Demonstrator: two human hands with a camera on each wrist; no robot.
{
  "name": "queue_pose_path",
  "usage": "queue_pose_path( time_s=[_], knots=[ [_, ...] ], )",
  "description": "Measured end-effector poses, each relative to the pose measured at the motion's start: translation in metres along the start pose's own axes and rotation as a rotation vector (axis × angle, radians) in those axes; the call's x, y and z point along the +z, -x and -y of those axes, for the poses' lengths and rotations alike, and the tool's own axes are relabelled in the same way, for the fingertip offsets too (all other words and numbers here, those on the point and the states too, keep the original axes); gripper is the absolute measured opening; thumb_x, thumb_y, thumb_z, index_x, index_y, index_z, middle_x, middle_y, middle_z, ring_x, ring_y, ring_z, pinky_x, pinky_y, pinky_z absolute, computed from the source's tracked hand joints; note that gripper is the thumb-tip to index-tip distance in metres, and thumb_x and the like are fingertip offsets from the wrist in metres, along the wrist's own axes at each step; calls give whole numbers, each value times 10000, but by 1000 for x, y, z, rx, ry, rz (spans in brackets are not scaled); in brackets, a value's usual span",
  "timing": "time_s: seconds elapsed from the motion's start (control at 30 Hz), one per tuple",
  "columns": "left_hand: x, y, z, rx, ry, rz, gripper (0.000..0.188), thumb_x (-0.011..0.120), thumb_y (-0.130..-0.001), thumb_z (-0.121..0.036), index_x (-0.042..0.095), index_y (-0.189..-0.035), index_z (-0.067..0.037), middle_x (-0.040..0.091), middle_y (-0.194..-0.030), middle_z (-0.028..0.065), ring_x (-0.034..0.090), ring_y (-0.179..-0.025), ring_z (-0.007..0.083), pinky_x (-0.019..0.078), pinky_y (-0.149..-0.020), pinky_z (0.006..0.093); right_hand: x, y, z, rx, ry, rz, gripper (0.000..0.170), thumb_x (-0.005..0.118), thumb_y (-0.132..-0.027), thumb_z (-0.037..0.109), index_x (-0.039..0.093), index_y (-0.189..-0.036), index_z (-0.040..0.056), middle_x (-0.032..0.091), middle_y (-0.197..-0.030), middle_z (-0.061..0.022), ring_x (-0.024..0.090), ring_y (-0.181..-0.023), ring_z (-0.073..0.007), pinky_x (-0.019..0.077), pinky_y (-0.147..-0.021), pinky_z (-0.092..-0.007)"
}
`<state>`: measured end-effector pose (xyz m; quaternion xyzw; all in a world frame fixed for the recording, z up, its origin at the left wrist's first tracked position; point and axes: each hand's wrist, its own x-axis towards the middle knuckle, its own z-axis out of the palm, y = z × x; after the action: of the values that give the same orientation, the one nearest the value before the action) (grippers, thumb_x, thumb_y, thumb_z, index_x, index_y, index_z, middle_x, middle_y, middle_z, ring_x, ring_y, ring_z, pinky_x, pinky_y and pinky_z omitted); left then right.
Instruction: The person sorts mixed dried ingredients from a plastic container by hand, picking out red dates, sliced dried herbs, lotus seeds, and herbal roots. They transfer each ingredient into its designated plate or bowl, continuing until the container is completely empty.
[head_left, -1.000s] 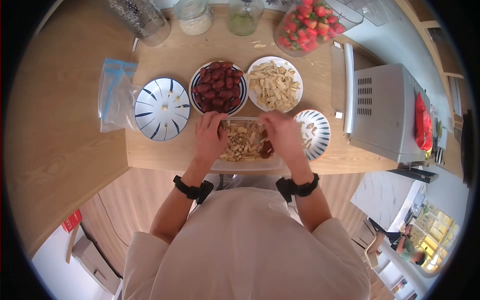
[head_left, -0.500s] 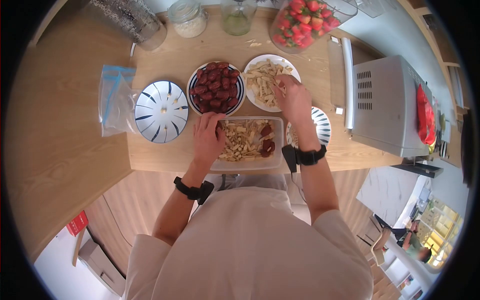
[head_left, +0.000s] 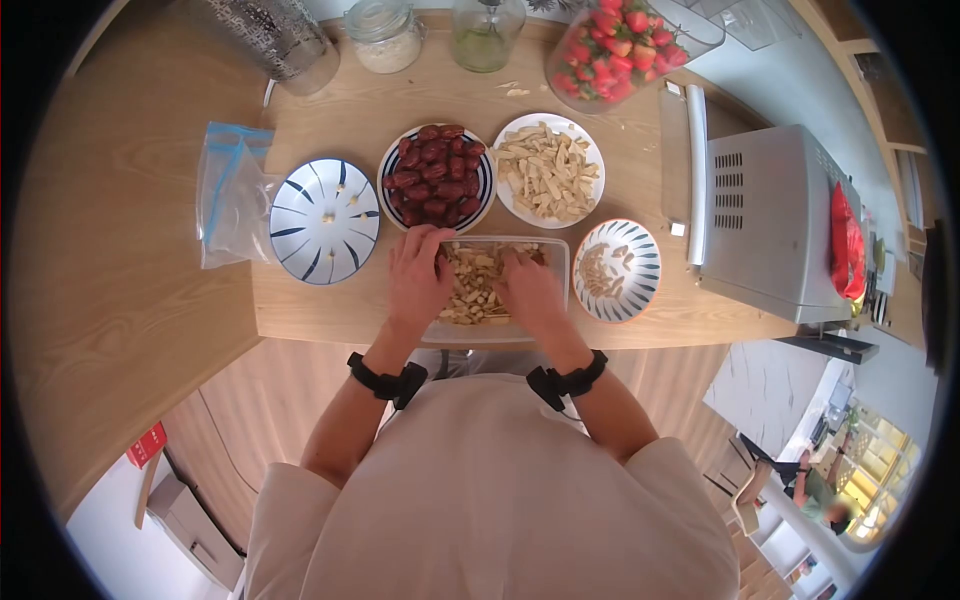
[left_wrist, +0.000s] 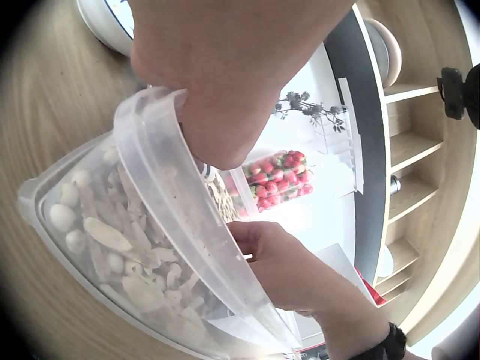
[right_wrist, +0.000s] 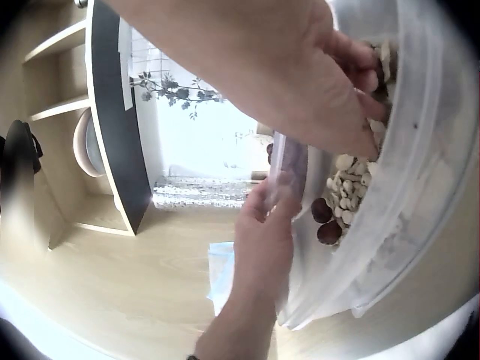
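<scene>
A clear plastic container [head_left: 566, 285] with pale slices and bits [head_left: 478, 290] stands at the table's front edge. My left hand [head_left: 418, 280] grips its left rim; in the right wrist view the left hand's [right_wrist: 264, 244] thumb and fingers are round that wall. My right hand [head_left: 535, 300] reaches down inside, fingers bent among the slices; its fingertips are partly hidden, so whether they pinch a piece is unclear. Two dark red dates [right_wrist: 324, 221] lie beside pale bits in the right wrist view. Behind the container are a plate of dates [head_left: 436, 175] and a white plate of pale strips [head_left: 550, 170].
A bowl of small pieces [head_left: 640, 285] stands right of the container, a blue-striped plate [head_left: 305, 235] and zip bag [head_left: 225, 215] to the left. Glass jars [head_left: 385, 40], a strawberry tub [head_left: 615, 60] and a grey appliance [head_left: 755, 220] stand farther out.
My right hand went from the container to the plate of pale strips, then back down into the container, left of where it was first. My left hand has stayed on the rim.
</scene>
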<state>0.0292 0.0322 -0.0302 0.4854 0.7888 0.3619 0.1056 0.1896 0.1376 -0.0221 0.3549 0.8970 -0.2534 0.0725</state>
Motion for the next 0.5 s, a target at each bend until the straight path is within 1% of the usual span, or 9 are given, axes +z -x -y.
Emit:
queue_pose_path(
  time_s=[0.13, 0.2, 0.33, 0.4, 0.43, 0.5],
  knots=[
    [0, 1, 1, -2, -11, -1, 414, 609, -763, 29, 623, -1156, -99, 587, -1127, 117, 551, -1061, 347, 434, -909, 445, 4, -3, 6, 47, 3, -3, 405, 764, -818, 247, 556, -1077, 15, 673, -1025, -166, 703, -866, -365, 574, -696, -458],
    [0, 1, 1, -6, -4, 0, 414, 611, -764, 26, 623, -1158, -101, 587, -1134, 116, 550, -1066, 345, 433, -912, 445, 2, -5, 9, 90, 13, 18, 468, 795, -791, 262, 542, -1098, 15, 672, -1038, -174, 707, -854, -371, 574, -688, -467],
    [-1, 1, 1, -11, -10, 4, 415, 615, -762, 20, 625, -1158, -106, 585, -1137, 110, 550, -1067, 339, 431, -916, 447, 1, -7, 16, 90, 58, 33, 515, 801, -786, 302, 533, -1115, 11, 676, -1033, -179, 713, -860, -362, 576, -687, -462],
    [1, 1, 2, -14, -8, 2, 418, 615, -760, 20, 626, -1157, -107, 585, -1133, 108, 551, -1063, 337, 432, -916, 447, 6, -9, 19, 101, 97, 69, 548, 797, -786, 344, 531, -1130, 10, 688, -993, -168, 719, -855, -354, 577, -693, -455],
    [2, 1, 3, -16, -8, 1, 420, 616, -758, 20, 627, -1157, -109, 585, -1129, 106, 551, -1060, 336, 432, -916, 448, 8, -9, 19, 100, 98, 69, 548, 797, -786, 344, 531, -1130, 10, 688, -993, -168, 719, -855, -354, 577, -693, -455],
    [2, 1, 3, -13, -4, -4, 421, 616, -756, 20, 628, -1157, -109, 585, -1126, 104, 551, -1058, 335, 432, -915, 447, 14, -9, 19, 63, 145, 64, 501, 762, -822, 339, 540, -1128, 9, 697, -946, -155, 723, -838, -348, 580, -680, -453]
  ],
)
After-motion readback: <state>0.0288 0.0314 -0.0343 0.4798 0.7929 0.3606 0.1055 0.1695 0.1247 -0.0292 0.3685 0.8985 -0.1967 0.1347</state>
